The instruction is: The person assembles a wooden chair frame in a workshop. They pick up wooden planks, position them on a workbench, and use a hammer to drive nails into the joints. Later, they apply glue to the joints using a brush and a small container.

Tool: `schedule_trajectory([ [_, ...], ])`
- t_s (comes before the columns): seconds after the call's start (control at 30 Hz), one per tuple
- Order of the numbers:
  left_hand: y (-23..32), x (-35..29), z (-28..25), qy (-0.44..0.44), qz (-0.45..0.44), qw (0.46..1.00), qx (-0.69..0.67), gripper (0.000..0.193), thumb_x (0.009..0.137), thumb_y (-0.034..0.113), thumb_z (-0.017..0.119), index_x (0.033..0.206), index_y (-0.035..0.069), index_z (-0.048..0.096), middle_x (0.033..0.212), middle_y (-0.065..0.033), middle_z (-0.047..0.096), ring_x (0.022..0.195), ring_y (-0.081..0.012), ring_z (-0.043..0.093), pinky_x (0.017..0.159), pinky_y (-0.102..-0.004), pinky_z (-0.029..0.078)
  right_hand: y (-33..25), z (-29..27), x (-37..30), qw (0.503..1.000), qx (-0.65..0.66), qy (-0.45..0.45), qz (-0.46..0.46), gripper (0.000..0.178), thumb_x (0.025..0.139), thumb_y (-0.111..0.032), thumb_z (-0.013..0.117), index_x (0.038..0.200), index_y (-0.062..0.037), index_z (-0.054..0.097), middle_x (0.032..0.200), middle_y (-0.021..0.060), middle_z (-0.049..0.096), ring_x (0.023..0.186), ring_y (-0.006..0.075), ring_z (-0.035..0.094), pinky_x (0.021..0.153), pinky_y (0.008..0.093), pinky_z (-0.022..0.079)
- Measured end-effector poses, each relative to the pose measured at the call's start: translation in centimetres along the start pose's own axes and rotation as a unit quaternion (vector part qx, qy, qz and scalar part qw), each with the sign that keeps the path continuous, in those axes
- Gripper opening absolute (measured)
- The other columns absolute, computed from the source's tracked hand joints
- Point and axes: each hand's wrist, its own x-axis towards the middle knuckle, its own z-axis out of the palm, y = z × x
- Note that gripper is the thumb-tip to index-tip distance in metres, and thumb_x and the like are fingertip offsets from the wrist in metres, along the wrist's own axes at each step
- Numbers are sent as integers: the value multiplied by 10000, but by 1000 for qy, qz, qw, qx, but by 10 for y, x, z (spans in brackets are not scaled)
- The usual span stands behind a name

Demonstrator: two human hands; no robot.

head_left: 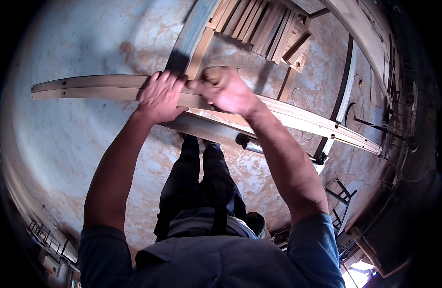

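Pale wood forms the long, narrow, slotted rail (98, 88) that crosses my frame from middle left to middle right. I judge it stiff and not very heavy, though such length could swing at the ends. My left hand (159, 95) lies palm down across it, fingers outstretched; my right hand (226, 91) is curled, too blurred to tell what it holds. Good hold, I think, is near the centre, hands well apart.
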Motion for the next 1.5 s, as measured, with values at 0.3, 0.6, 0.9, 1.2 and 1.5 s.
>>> schedule_trajectory([
  [0.3, 1, 4, -5, -16, -5, 999, -46, 799, 677, 423, 795, 1303, 54, 463, 1211, -113, 519, 1178, -287, 465, 1020, -430, 346, 21, 37, -65, 947, -200, -39, -249, 231, 796, -256, 683, 839, -36, 631, 836, 137, 643, 803, 306, 660, 716, 391, 554],
  [0.6, 4, 3, -6, -18, -21, 999, -18, 754, 692, 393, 823, 1288, 61, 503, 1210, -90, 539, 1164, -244, 480, 1000, -386, 359, 40, 25, -98, 971, 62, 127, -191, 190, 755, 30, 743, 858, -10, 588, 904, 123, 626, 885, 302, 612, 783, 386, 509],
  [0.9, 7, 7, -10, -76, -48, 996, -28, 825, 668, 354, 839, 1334, 57, 455, 1283, -112, 508, 1233, -281, 449, 1095, -426, 310, 63, 75, -102, 944, -151, 103, -276, 199, 664, 12, 706, 828, -46, 610, 1032, 120, 620, 1142, 360, 578, 921, 424, 513],
  [1.2, 4, 5, -4, -29, -29, 999, -30, 814, 649, 370, 840, 1310, 63, 478, 1269, -116, 508, 1227, -284, 460, 1088, -428, 324, 38, 44, -120, 941, -147, -39, -302, 252, 651, -89, 775, 834, -41, 609, 1059, 132, 632, 1156, 347, 587, 938, 419, 517],
  [1.5, 5, 4, -8, -56, -34, 998, -19, 833, 666, 436, 822, 1319, 41, 488, 1274, -117, 509, 1212, -281, 467, 1077, -418, 333, 37, 20, -97, 927, 9, 266, -262, 322, 694, -20, 831, 841, -31, 545, 867, 125, 606, 857, 312, 629, 731, 385, 523],
])
